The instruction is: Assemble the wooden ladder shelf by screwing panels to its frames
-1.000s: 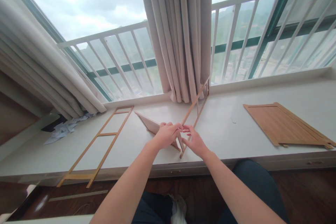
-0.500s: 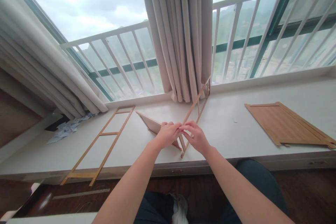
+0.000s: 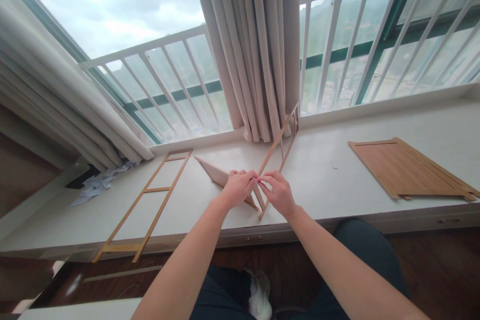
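Observation:
My left hand (image 3: 238, 189) is closed at the upper edge of a thin wooden panel (image 3: 212, 171) that stands tilted on the white ledge. Its fingertips meet those of my right hand (image 3: 278, 193), which pinches something too small to make out. Right at the fingers, a slim wooden frame with crossbars (image 3: 276, 142) stands on its long edge, slanting back toward the curtain. Panel and frame come together under my hands, but the joint is hidden.
On the left, a ladder-like wooden frame (image 3: 156, 189) lies flat and juts past the front edge of the white ledge (image 3: 318, 180). A wooden panel (image 3: 408, 167) lies at right. Crumpled paper (image 3: 93, 187) sits by the left curtain. A grey curtain (image 3: 247, 50) hangs behind.
The view has shifted slightly. Both hands keep nearly the same pose at the panel and frame, fingertips still together.

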Motion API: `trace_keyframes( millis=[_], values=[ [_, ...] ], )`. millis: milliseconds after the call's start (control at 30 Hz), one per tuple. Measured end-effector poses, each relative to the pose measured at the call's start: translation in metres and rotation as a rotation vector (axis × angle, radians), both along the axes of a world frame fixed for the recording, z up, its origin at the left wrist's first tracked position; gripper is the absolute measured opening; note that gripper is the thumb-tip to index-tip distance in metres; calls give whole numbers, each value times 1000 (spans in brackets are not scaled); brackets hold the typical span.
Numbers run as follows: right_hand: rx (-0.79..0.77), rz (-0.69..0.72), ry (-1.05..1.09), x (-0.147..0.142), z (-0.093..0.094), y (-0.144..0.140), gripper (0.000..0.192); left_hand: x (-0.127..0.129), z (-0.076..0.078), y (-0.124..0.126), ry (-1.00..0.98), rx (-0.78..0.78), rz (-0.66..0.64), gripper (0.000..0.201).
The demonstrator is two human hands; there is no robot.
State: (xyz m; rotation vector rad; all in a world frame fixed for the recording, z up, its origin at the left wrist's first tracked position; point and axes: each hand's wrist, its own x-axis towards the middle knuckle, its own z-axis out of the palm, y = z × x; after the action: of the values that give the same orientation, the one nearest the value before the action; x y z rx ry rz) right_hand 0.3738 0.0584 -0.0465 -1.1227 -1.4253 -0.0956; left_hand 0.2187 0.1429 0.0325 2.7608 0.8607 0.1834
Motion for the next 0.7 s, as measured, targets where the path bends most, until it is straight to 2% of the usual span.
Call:
trace_keyframes(
  millis=[167,400,700],
  values=[
    [16,-44,-30,-3,1,2,12,-1,0,-1,-12,-9,5,33],
    [8,-20,-86,-1,4,6,12,-1,-2,0,-28,-22,-1,31],
    [-28,19,15,-2,3,-1,14,-3,1,-3,-53,-33,-5,33]
  ],
)
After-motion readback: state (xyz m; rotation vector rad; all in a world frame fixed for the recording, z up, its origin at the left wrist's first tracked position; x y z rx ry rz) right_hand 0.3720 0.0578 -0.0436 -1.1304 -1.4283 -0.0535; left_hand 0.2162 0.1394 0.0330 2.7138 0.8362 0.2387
